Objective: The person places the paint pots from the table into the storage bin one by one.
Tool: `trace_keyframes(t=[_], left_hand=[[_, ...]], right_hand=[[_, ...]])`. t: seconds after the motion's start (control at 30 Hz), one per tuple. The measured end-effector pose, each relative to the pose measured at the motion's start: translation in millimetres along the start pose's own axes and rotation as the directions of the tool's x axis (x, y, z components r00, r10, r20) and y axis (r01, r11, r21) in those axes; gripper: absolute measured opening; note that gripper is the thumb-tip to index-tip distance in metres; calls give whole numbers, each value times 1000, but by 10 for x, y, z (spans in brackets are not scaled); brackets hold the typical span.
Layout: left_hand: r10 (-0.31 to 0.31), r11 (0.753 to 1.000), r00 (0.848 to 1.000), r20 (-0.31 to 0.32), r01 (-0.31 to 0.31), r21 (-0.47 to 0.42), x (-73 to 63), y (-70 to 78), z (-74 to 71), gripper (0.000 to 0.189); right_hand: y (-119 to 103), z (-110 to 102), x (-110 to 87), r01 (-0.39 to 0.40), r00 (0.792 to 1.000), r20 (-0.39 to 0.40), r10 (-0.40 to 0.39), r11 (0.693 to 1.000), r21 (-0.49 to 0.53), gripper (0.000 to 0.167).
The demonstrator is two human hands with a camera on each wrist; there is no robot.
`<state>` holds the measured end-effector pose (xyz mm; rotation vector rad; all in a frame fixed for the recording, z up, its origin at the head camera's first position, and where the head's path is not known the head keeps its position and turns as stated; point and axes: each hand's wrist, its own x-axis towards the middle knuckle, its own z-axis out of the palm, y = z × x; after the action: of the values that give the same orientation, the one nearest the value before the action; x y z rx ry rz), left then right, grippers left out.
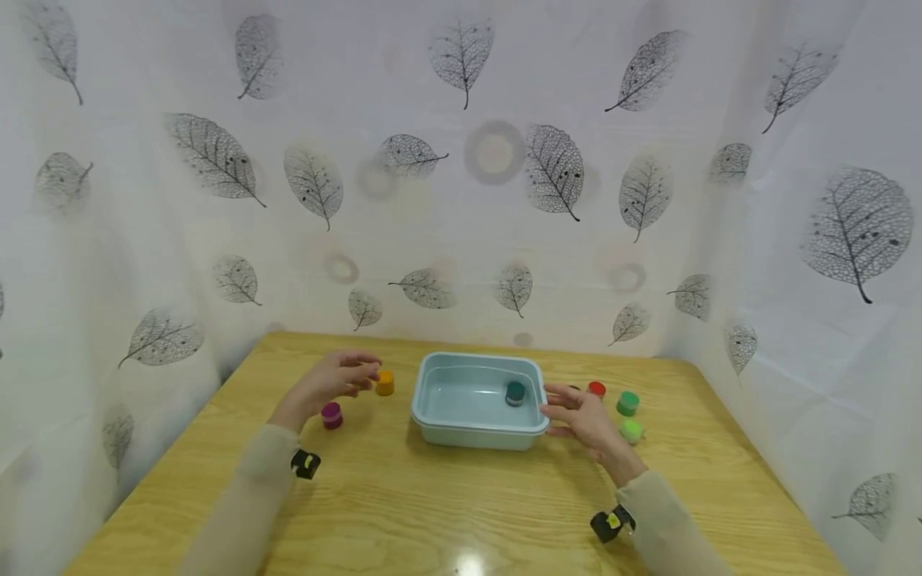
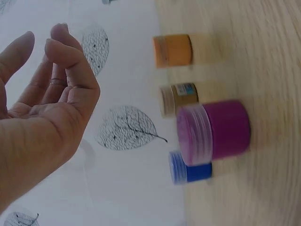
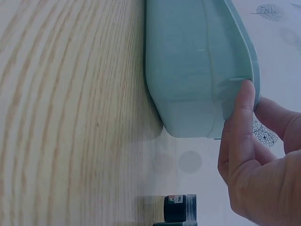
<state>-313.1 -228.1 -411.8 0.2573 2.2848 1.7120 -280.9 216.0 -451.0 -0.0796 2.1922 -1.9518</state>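
Observation:
A light blue plastic basin (image 1: 461, 438) stands on the table with one dark green-lidded paint jar (image 1: 515, 394) inside. My right hand (image 1: 585, 418) pinches the basin's right rim; in the right wrist view the thumb is at the rim and fingers lie along the outer wall. My left hand (image 1: 333, 386) hovers above the table's left side, fingers loosely bent, holding nothing. Near it are an orange paint jar (image 1: 385, 383) and a purple paint jar (image 1: 332, 416). The left wrist view also shows a gold jar (image 2: 186, 96) and a blue jar (image 2: 197, 172), which the left hand hides in the head view.
Right of the basin stand a red jar (image 1: 596, 390), a green jar (image 1: 628, 403) and a light green jar (image 1: 631, 432). A black jar (image 3: 175, 208) is partly behind the right hand in the head view. A leaf-patterned curtain (image 1: 461, 240) encloses the wooden table (image 1: 432, 512).

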Motion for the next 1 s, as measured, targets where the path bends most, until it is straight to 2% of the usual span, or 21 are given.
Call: trace_keyframes(t=[0.2,0.33,0.6,0.8,1.0], left_hand=[[-11,1000,998,-54,11,2,-64,-95,-136,47],[-1,1000,999,-42,2,17,-91,-181,-224,52],[-22,998,999,-46,25,58,-153,-342,-368,55],[-58,994,998,-29,61,94,-207,-437,-418,56],[-89,994,996,9,88,72,-240,-507,-439,55]], right_hand=[[1,1,-5,-11,1000,-8,11,1000,8,60],[0,2,-5,-16,1000,-6,16,1000,9,61],[-9,6,3,-17,1000,-9,17,1000,11,59],[-20,10,-2,-13,1000,-6,13,1000,6,58],[-29,4,-5,-16,1000,-12,16,1000,10,57]])
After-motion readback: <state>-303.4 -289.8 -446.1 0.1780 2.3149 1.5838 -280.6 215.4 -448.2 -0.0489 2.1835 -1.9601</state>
